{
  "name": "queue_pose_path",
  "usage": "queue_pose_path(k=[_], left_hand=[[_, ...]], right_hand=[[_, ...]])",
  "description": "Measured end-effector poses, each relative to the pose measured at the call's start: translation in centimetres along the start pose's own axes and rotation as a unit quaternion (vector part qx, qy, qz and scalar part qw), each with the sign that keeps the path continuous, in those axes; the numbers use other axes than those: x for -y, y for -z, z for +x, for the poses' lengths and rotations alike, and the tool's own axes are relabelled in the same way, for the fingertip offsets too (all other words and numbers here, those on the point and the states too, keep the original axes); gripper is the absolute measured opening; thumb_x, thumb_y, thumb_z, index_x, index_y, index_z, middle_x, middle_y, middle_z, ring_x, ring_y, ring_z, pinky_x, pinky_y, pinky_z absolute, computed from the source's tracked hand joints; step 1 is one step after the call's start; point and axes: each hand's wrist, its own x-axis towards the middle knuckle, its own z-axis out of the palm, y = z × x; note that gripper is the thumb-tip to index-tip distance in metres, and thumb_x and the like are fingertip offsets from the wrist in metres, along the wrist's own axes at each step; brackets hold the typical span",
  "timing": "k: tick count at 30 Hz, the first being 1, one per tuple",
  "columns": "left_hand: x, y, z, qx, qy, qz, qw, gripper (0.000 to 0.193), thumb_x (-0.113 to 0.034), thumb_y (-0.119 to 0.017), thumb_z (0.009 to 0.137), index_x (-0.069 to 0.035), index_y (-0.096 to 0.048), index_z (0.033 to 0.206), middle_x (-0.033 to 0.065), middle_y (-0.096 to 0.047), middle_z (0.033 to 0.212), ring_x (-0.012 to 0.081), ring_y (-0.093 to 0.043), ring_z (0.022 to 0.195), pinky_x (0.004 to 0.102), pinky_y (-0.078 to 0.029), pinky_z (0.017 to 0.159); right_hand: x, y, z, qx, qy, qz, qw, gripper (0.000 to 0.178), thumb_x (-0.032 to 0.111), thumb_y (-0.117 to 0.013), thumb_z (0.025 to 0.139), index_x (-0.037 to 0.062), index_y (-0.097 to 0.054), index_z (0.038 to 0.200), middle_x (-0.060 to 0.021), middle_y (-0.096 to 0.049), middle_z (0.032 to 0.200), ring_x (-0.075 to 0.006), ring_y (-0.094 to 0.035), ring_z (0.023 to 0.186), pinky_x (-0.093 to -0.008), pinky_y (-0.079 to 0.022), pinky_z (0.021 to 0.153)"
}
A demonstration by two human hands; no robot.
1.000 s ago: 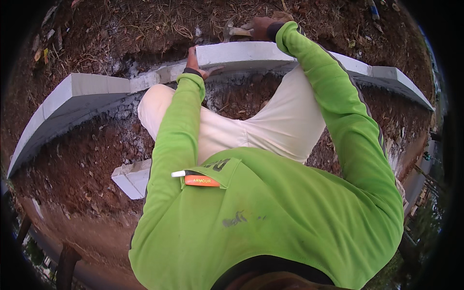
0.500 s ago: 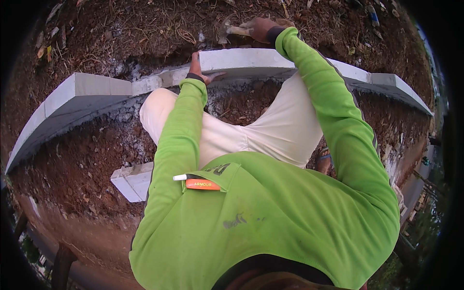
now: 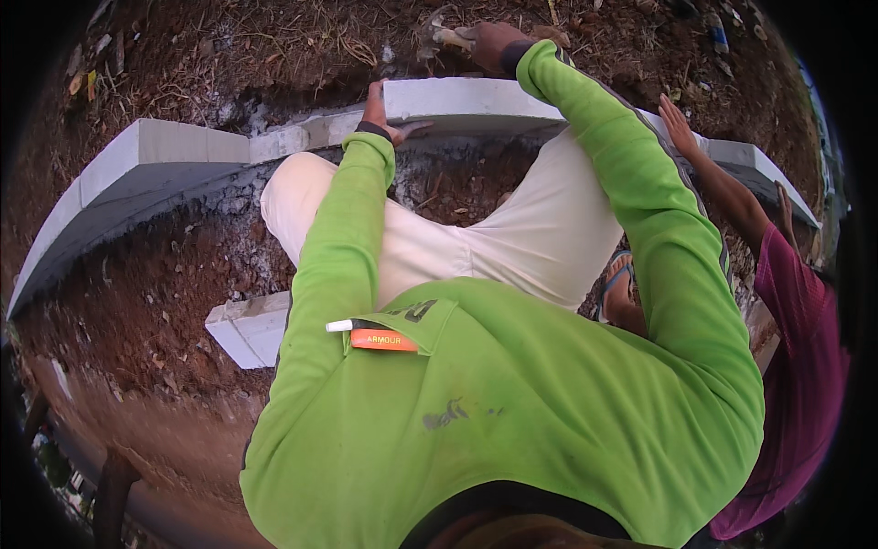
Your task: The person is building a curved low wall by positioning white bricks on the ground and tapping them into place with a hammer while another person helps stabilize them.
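Observation:
My left hand (image 3: pixel 379 117) grips the left end of a pale grey-white concrete block (image 3: pixel 471 96). One finger lies along the block's near face, and the others point up past its end corner. Beyond the block, over the soil, my right hand (image 3: pixel 494 46) is closed around the light handle of a hammer (image 3: pixel 448 37). Its head is pale and blurred against the dirt. Lower blocks (image 3: pixel 279 143) adjoin the held block on its left, in one curved row.
Taller kerb blocks (image 3: pixel 174 145) curve off to the left. A loose white block (image 3: pixel 247 334) lies by my left forearm. At the right, a co-worker in a purple shirt (image 3: pixel 800 366) extends a hand (image 3: pixel 677 126) over the row. Dry grass and soil (image 3: pixel 302 41) lie beyond.
A co-worker has come in from the right, with an arm reaching to the block row. My right hand and the hammer have shifted slightly up and right. My left hand stays at the block's end.

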Motion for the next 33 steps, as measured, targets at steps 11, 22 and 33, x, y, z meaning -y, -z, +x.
queue_pose_path(k=[11, 22, 33], left_hand=[[0.7, -0.9, -0.2, -0.038, 0.004, 0.002, 0.999, 0.051, -0.049, -0.054, 0.091, -0.017, -0.06, 0.129, 0.0132, -0.058, 0.137, 0.0432, -0.05, 0.13, 0.0742, -0.031, 0.107], [0.6, 0.4, 0.1, -0.01, -0.008, 0.029, 1.0, 0.053, -0.051, -0.054, 0.09, -0.018, -0.057, 0.131, 0.0141, -0.057, 0.136, 0.0431, -0.05, 0.129, 0.0741, -0.033, 0.106], [0.8, 0.0, 0.2, -0.009, -0.019, 0.038, 0.999, 0.055, -0.054, -0.055, 0.089, -0.017, -0.056, 0.13, 0.0151, -0.056, 0.133, 0.0452, -0.051, 0.126, 0.0735, -0.038, 0.102]], right_hand=[[-1.5, -2.4, 0.2, 0.016, 0.046, -0.03, 0.998, 0.049, 0.024, -0.053, 0.092, 0.0342, -0.057, 0.141, -0.0144, -0.071, 0.116, -0.0344, -0.068, 0.106, -0.0451, -0.052, 0.096], [-0.9, -3.4, 1.8, 0.076, 0.077, -0.064, 0.992, 0.046, 0.027, -0.051, 0.094, 0.0325, -0.058, 0.139, -0.0139, -0.07, 0.12, -0.0355, -0.067, 0.107, -0.0466, -0.052, 0.095], [-0.6, -4.3, 1.8, 0.058, 0.076, -0.084, 0.992, 0.047, 0.027, -0.052, 0.092, 0.0309, -0.058, 0.139, -0.0134, -0.071, 0.116, -0.0365, -0.068, 0.103, -0.0443, -0.052, 0.096]])
